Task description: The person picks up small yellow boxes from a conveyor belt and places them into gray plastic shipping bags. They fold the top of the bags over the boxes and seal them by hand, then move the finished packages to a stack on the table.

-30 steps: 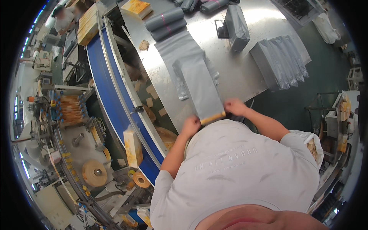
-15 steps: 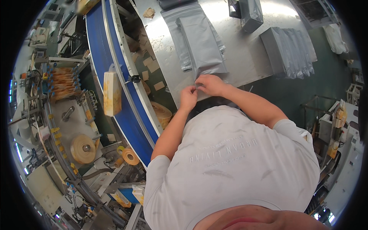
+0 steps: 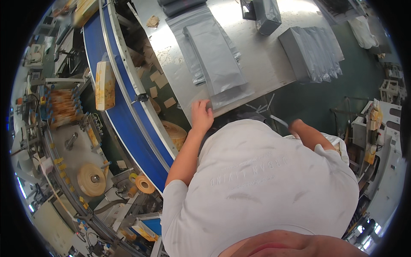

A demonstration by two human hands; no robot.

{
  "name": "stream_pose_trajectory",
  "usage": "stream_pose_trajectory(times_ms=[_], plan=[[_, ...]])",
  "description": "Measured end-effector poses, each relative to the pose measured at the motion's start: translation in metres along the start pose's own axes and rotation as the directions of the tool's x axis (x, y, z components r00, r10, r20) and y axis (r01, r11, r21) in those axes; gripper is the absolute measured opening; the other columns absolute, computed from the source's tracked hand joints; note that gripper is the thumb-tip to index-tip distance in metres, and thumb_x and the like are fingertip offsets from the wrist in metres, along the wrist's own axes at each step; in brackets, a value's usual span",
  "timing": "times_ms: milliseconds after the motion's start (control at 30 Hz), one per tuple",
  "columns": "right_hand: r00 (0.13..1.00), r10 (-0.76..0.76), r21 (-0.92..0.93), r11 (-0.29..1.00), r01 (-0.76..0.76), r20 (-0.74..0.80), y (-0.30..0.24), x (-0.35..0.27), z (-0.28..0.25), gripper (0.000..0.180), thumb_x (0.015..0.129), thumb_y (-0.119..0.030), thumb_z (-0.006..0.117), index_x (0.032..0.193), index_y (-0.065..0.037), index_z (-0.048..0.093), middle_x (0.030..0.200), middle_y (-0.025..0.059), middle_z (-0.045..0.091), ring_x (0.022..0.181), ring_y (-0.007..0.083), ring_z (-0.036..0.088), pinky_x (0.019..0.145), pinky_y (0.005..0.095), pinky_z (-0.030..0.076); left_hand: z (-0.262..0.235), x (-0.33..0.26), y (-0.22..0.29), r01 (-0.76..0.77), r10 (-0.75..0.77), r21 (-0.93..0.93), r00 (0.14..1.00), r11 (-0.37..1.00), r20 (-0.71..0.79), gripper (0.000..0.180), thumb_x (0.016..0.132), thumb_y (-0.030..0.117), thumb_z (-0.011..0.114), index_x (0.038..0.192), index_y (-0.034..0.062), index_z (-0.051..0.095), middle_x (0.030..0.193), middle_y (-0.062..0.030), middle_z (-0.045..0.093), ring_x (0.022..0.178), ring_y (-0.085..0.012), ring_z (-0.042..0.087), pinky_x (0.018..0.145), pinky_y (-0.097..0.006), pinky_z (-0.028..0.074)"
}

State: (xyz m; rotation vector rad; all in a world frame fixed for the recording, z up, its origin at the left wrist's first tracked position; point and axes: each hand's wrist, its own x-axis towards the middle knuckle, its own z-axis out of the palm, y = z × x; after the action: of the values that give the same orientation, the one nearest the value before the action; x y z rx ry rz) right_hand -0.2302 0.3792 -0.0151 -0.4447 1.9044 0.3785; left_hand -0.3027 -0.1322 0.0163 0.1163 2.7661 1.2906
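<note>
A long grey plastic bag lies on top of a flat stack of similar bags on the metal table. Its near end spreads thin and crumpled toward the front edge. Beside that end's left corner is my left hand, with thumb and fingers apart and nothing plainly gripped. My right hand is down at my right side, off the table, close to a white sack. Its fingers are blurred and partly hidden. A pale strip shows just left of it; whether the hand holds it, I cannot tell.
Filled grey bags stand in a row at the table's right, with another grey packet behind. Dark rolled plastic lies at the back. To my left runs a blue conveyor carrying a yellow-white package.
My right hand has left the bag's near end and dropped to my right side. My left hand stays near the bag, its fingers now spread. The view has shifted slightly.
</note>
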Motion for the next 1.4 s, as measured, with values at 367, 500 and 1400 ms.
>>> stream_pose_trajectory(times_ms=[367,500,1400], plan=[[-0.095,-0.740,-0.725,0.613,0.315,-0.666,-0.034,0.010,-0.293,0.054,0.080,-0.005,0.072,0.133,-0.013,0.067,0.132,0.0063,0.068,0.134,0.0285,0.059,0.116,0.0447,0.046,-0.038,0.085,0.006,-0.845,0.678,0.408,0.525,0.344,0.514,0.030,0.087,0.011,0.065,0.117,0.0041,0.069,0.161,-0.0104,0.051,0.153,-0.0277,0.044,0.124,-0.044,0.038],[0.040,-0.724,-0.586,0.589,0.556,-0.689,-0.020,0.059,-0.288,0.031,0.084,-0.012,0.071,0.115,-0.009,0.074,0.121,0.0073,0.072,0.123,0.0285,0.065,0.105,0.0438,0.053,-0.045,0.093,0.008,-0.806,0.642,0.396,0.591,0.440,0.489,0.022,0.084,0.014,0.069,0.103,0.0044,0.069,0.150,-0.0133,0.060,0.147,-0.0266,0.053,0.123,-0.044,0.041],[0.488,0.598,0.479,-0.189,0.857,-0.636,0.020,-0.020,-0.241,0.039,0.100,-0.015,0.069,0.139,-0.005,0.071,0.133,0.0074,0.072,0.125,0.0216,0.062,0.108,0.0374,0.047,0.039,0.091,0.131,-0.270,0.421,-0.429,0.852,0.862,0.311,0.047,0.101,0.019,0.069,0.145,0.0041,0.062,0.152,-0.0200,0.059,0.137,-0.0342,0.059,0.115,-0.040,0.045]])
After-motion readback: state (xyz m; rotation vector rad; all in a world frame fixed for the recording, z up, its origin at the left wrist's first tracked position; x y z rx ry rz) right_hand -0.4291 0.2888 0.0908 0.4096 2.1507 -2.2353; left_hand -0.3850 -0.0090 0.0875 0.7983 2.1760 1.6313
